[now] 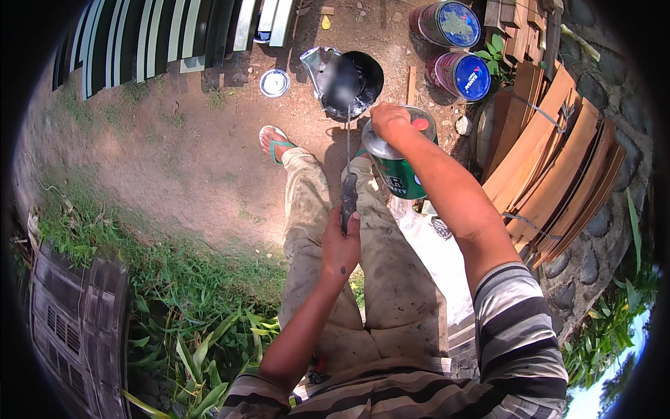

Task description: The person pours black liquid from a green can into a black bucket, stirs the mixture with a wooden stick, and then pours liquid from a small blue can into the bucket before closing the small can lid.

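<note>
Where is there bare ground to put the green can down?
Bare dirt lies open between the striped panels, the grass and the sandalled foot. It is crowded on the right: the black bucket, two blue-lidded cans and stacked wood strips hem in the green can.
</note>
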{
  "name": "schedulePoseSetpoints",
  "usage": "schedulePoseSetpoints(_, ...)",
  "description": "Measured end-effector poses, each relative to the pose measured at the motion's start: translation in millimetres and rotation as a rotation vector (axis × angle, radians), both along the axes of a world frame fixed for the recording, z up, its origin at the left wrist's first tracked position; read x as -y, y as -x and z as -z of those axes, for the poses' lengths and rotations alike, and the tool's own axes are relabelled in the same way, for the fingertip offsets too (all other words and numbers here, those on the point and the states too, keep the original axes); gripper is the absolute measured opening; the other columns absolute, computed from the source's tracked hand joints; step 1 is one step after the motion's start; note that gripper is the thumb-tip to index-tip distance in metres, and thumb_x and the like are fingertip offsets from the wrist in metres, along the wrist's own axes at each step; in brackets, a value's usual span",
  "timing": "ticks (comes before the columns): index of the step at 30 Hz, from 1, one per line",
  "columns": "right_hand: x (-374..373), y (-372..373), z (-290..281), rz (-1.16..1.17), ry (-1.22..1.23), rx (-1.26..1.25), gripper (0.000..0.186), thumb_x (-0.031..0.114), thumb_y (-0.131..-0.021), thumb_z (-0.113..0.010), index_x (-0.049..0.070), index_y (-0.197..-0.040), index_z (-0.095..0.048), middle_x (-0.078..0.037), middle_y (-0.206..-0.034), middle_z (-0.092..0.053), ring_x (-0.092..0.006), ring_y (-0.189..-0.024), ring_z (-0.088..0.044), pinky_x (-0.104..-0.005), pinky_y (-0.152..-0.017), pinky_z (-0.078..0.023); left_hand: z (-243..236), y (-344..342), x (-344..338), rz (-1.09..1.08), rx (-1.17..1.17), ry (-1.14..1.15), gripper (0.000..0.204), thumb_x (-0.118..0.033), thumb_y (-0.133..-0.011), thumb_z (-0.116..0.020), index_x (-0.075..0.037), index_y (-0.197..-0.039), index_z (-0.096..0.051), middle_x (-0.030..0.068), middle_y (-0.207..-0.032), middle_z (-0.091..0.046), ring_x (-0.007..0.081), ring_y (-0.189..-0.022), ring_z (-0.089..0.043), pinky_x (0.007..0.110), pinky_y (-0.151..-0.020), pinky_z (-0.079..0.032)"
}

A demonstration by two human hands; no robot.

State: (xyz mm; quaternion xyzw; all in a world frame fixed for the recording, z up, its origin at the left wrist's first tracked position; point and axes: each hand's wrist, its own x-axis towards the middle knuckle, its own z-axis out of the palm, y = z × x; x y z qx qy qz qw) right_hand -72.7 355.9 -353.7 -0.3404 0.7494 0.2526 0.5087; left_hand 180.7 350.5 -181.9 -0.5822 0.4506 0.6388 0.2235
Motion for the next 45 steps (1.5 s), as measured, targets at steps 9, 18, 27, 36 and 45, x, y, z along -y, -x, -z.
schedulePoseSetpoints(9, -7.8, 2.2, 0.2, 0.083, 0.024, 0.016, 0.034, 0.016, -0.092, -0.055, 0.007, -0.121, -0.069, -0.015, -0.128, -0.065, -0.0305, -0.12, -0.063, -0.0406, -0.097, -0.053, 8.8, 14.3, 3.8, 0.002, 0.008, 0.031, 0.043, -0.032, -0.099, -0.057, 0.0, -0.127, -0.053, 0.0208, -0.09, -0.068, 0.0321, -0.082, -0.067, 0.042, -0.074, -0.05)
schedulePoseSetpoints(18, 1.0, 8.1, -15.2, 0.075, 0.094, 0.054, 0.032, 0.012, -0.089, -0.057, 0.007, -0.117, -0.071, -0.016, -0.124, -0.068, -0.0312, -0.116, -0.065, -0.0408, -0.095, -0.054, -0.4, 6.3, -15.1, 0.032, 0.064, 0.072, 0.039, -0.03, -0.099, -0.058, 0.0, -0.123, -0.054, 0.0167, -0.082, -0.066, 0.0283, -0.074, -0.066, 0.04, -0.069, -0.05)
schedulePoseSetpoints(27, -6.5, 12.4, -14.1, 0.05, 0.09, 0.039, 0.031, 0.01, -0.087, -0.059, 0.006, -0.114, -0.072, -0.015, -0.121, -0.069, -0.031, -0.114, -0.066, -0.0419, -0.093, -0.055, -9.7, 8.0, -26.9, -0.066, 0.016, 0.03, 0.029, -0.027, -0.102, -0.053, -0.005, -0.121, -0.051, -0.0024, -0.064, -0.046, 0.0067, -0.05, -0.042, 0.026, -0.042, -0.037)
schedulePoseSetpoints(36, -25.4, 3.7, -1.1, 0.073, 0.242, 0.01, 0.03, 0.008, -0.087, -0.052, 0.005, -0.109, -0.072, -0.018, -0.117, -0.07, -0.031, -0.111, -0.067, -0.0425, -0.09, -0.056, -3.6, 27.2, -6.7, -0.005, 0.016, 0.01, 0.035, -0.026, -0.102, -0.054, -0.001, -0.125, -0.051, 0.0074, -0.072, -0.058, 0.0183, -0.063, -0.056, 0.037, -0.06, -0.046)
schedulePoseSetpoints(45, -51.7, -15.8, -14.6, 0.109, 0.323, -0.104, 0.022, 0.009, -0.088, -0.055, 0.006, -0.1, -0.073, -0.013, -0.107, -0.072, -0.0295, -0.1, -0.071, -0.0397, -0.085, -0.057, -5.5, 35.8, -0.7, -0.127, 0.018, -0.079, 0.034, -0.025, -0.101, -0.055, -0.002, -0.126, -0.051, 0.0004, -0.062, -0.051, 0.0083, -0.049, -0.046, 0.028, -0.044, -0.038)
